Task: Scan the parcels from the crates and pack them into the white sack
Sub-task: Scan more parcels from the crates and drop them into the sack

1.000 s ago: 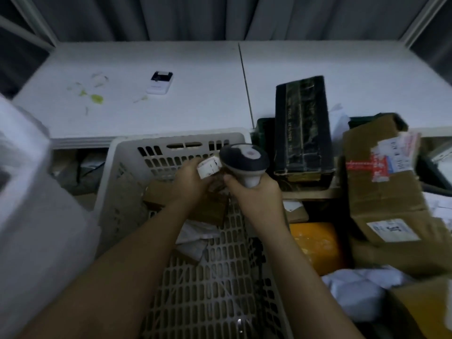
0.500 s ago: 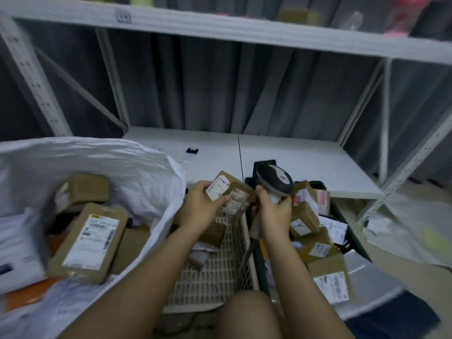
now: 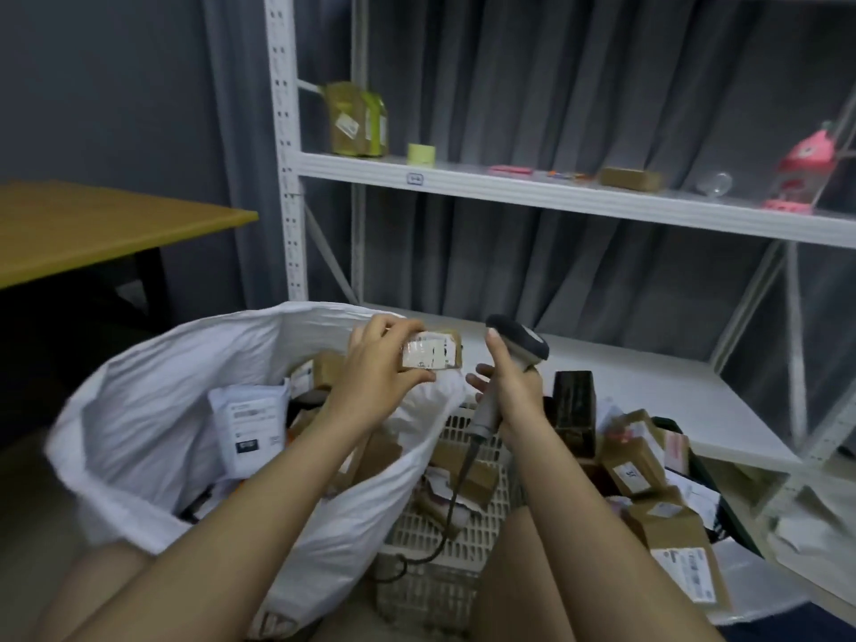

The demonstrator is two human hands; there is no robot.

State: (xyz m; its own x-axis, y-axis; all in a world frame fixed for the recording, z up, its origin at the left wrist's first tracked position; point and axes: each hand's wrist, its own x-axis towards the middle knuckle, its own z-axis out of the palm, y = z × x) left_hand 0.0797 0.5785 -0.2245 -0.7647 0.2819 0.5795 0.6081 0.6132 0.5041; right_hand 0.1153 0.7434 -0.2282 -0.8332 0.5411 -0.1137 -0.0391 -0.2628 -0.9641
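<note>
The left hand [image 3: 384,363] pinches a small labelled cardboard parcel [image 3: 433,349] above the open mouth of the white sack [image 3: 153,400], while the right hand [image 3: 512,391] grips a handheld scanner [image 3: 516,345] just beside it. The sack already holds several parcels. Many more remain in the white crate [image 3: 444,530] and the dark crate [image 3: 722,507] to the right, so the job looks well underway but far from finished.

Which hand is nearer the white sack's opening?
Left. The left hand holds a small parcel over the white sack; the right hand grips the scanner over the crate.
</note>
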